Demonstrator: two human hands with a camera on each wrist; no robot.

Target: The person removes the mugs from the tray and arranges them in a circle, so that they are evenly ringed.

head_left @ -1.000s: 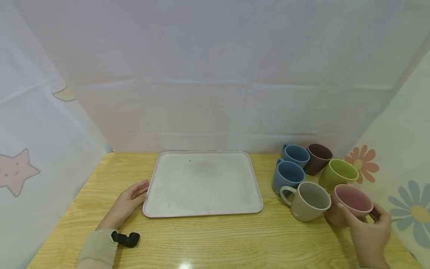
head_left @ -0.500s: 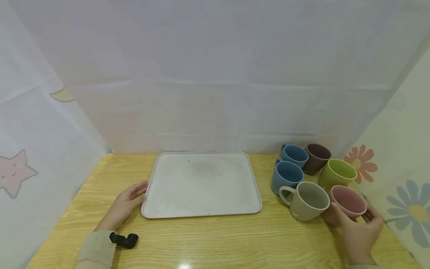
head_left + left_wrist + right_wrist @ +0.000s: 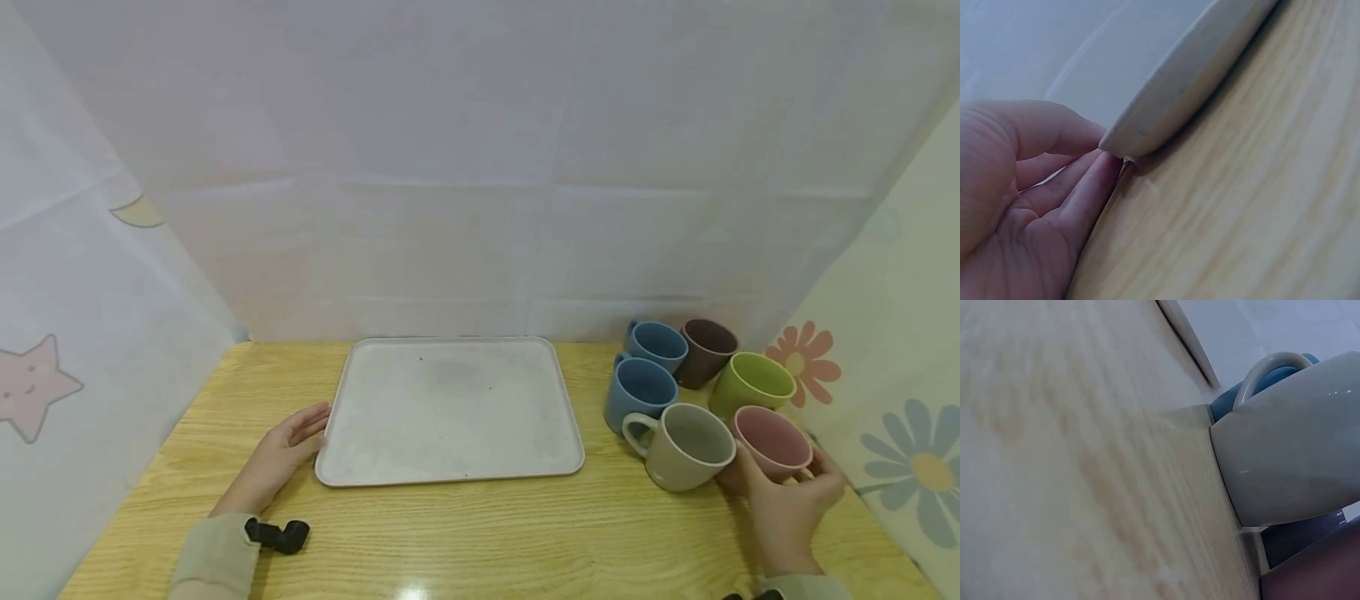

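Note:
My right hand (image 3: 787, 508) holds the pink mug (image 3: 772, 442) at the near right, thumb on its left side and fingers round its right. Close beside that mug stands the off-white mug (image 3: 686, 450), handle to the left; the right wrist view shows the off-white mug (image 3: 1291, 450) and part of the pink mug (image 3: 1322, 569), but not the hand. At the left edge of the pale tray (image 3: 450, 408) is my left hand (image 3: 281, 454). Up close, thumb and fingers (image 3: 1088, 187) pinch the rim of the tray (image 3: 1163, 112) at its corner.
Two blue mugs (image 3: 641, 396), a dark brown mug (image 3: 707, 354) and a green mug (image 3: 752, 387) stand grouped behind the off-white one. Sheets hang behind and at both sides of the wooden table (image 3: 487, 533).
The right hand and pink mug have shifted left, closer to the off-white mug, and slightly away from me. My left hand stays at the tray; the other mugs have not visibly moved.

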